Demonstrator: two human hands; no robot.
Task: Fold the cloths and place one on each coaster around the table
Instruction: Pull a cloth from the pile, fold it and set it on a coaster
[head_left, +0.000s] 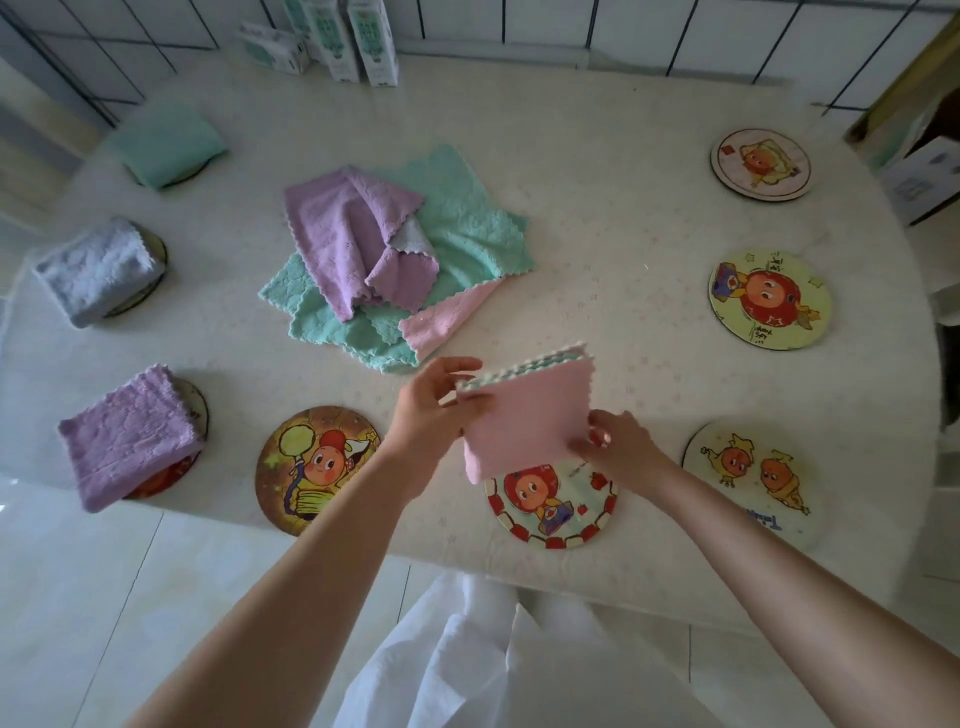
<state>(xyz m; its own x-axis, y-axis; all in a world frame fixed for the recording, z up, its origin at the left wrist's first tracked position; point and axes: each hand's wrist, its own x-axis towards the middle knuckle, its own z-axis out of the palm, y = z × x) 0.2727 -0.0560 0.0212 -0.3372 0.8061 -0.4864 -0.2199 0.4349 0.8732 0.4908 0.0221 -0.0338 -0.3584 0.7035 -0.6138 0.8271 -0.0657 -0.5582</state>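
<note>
Pink cloth (524, 415): folded to a square, green inner layers showing at the scalloped top edge; held above the near table edge, lower corner over the red-bordered coaster (551, 503).
Left hand (431, 410): fingers closed on the cloth's upper left corner.
Right hand (618, 444): fingers pinched on the cloth's lower right corner.
Table (597, 218): pale, rounded.
Cloth pile (395, 260): unfolded purple, green and pink pieces heaped at centre.
Bare coasters: balloon-figure coaster (314, 467) near left; two-figure coaster (753, 483) near right; red-figure coaster (769, 300) right; far coaster (760, 164) right rear.
Covered coasters, left side: folded purple cloth (127, 439), folded grey-blue cloth (96, 270), folded green cloth (169, 143), each lying on a partly hidden coaster.
Cartons (343, 39): upright at far edge.
</note>
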